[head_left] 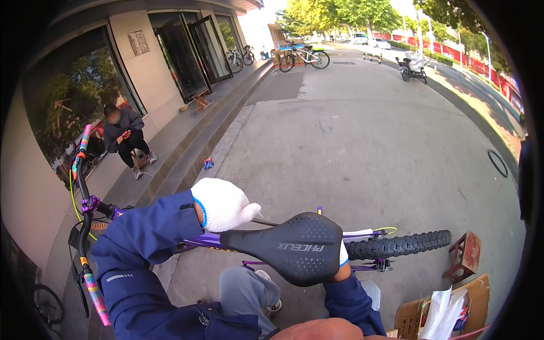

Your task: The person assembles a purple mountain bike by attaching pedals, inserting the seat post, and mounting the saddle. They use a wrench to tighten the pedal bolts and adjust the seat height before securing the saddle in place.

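Observation:
A purple bicycle stands crosswise in front of me, its black saddle (289, 249) beneath my view. My left hand (226, 205), in a white knit glove with a blue cuff, is closed just beyond the saddle's nose. From its fingertips a thin metal rod (265, 222) sticks out to the right; its kind cannot be made out. My right hand (343, 254), gloved too, is mostly hidden behind and under the saddle's rear right edge, fingers out of sight. The knobby rear tyre (399, 245) lies right of it. The handlebar (84, 198) with multicoloured grips is at the left.
A red wooden stool (464, 256) and an open cardboard box (411, 317) stand at the right. Steps (195, 136) run along the building, where a person (127, 136) sits. Beyond are a parked bicycle (304, 58), a scooter (413, 67) and a loose tyre (498, 163).

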Tool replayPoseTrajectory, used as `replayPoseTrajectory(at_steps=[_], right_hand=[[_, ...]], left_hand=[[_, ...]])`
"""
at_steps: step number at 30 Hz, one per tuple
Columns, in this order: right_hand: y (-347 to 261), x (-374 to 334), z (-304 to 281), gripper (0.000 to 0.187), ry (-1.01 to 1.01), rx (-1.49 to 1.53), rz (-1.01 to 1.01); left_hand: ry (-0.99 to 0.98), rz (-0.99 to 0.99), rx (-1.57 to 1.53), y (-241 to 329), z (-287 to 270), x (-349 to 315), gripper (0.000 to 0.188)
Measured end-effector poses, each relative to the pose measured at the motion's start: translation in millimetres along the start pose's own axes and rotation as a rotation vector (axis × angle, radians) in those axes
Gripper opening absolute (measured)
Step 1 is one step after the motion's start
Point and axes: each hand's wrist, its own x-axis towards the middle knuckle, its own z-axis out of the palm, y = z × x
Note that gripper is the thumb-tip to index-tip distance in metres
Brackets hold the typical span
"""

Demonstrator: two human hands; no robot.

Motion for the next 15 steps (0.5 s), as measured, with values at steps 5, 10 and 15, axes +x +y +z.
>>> replayPoseTrajectory(at_steps=[5, 10, 15], right_hand=[[-16.9, 2.0, 5.9, 0.008, -0.011, -0.038, 0.0], [-16.5, 0.1, 1.1, 0.006, -0.03, -0.056, 0.034], [8.5, -0.2, -5.3, 0.019, 0.028, 0.403, 0.199]], left_hand=[[0.017, -0.046, -0.012, -8.4, 16.6, 4.3, 0.061], [0.015, -0.113, -0.095, -16.2, 37.7, 10.7, 0.059], [0.027, -0.117, -0.142, -12.7, 39.8, 10.1, 0.054]])
